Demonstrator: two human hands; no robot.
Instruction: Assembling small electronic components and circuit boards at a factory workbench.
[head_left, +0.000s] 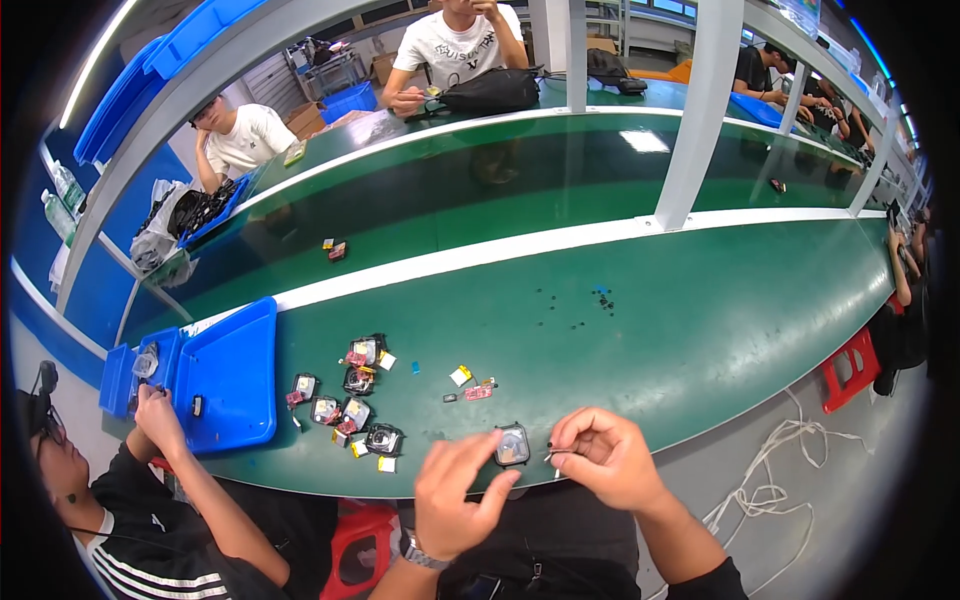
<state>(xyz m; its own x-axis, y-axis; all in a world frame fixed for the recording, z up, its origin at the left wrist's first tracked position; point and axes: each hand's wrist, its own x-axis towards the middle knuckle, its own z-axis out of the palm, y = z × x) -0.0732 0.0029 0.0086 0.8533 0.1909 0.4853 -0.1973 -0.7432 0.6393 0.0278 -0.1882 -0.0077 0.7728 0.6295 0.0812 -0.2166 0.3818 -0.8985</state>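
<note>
A square black watch-like case (pixel 512 447) with a pale, clear face lies near the table's front edge, between my hands. At its left side is my left hand (pixel 452 497), its fingers stretched and thumb apart; the fingertips reach the case's edge, and I cannot tell whether they press on it. To the right of the case, my right hand (pixel 605 458) pinches a small dark piece (pixel 550 446) between thumb and finger; its exact kind is too small to make out. Farther off lie a red circuit board (pixel 480 393), a yellow-and-white battery (pixel 460 376) and a small dark block (pixel 449 398).
Several similar cases (pixel 383 439) with boards and batteries lie to the left. Beyond them stands a blue tray (pixel 270 365), where a co-worker's hands (pixel 158 415) work. Tiny black parts (pixel 603 300) are scattered ahead. A white post (pixel 690 130) rises from the table divider.
</note>
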